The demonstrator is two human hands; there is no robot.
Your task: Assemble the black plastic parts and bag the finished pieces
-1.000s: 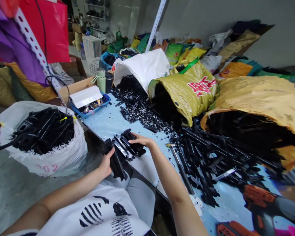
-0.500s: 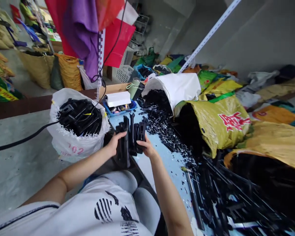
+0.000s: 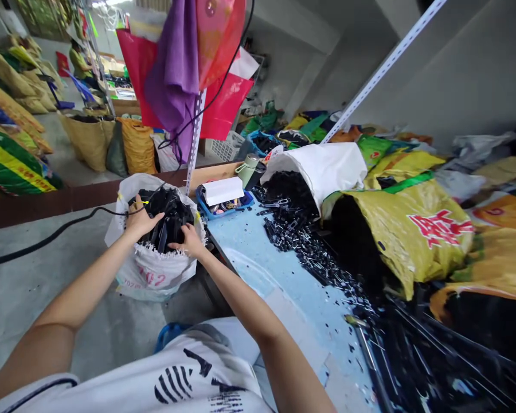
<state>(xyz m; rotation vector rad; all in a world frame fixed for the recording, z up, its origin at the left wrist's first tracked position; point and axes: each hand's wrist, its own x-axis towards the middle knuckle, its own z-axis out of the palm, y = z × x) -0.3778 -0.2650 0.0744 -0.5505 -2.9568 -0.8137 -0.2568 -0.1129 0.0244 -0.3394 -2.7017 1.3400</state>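
Note:
A white woven sack [image 3: 155, 272] stands at the left of the bench, its frayed mouth full of long black plastic parts [image 3: 165, 215]. At the left side of that mouth, my left hand [image 3: 140, 222] lies over the parts with thumb and fingers spread. My right hand [image 3: 190, 240] reaches in from the right rim, its thumb stretched across the parts and its fingers apart from it. Both hands touch the heap; some fingertips are hidden among the black pieces. Neither hand appears to grip a piece.
The blue bench [image 3: 258, 258] bears small black and metal pieces [image 3: 313, 246], a hammer-like tool [image 3: 370, 355] and a blue tray [image 3: 223, 209]. A white sack [image 3: 327, 166] and a yellow sack [image 3: 408, 223] lie open on it. A black cable [image 3: 60, 232] crosses to the sack. Another person [image 3: 79, 60] is far back.
My hands have moved left from the bench edge to the white sack. The bundle of black parts they held upright is now off the bench edge, among the sack's heap. The view has shifted left.

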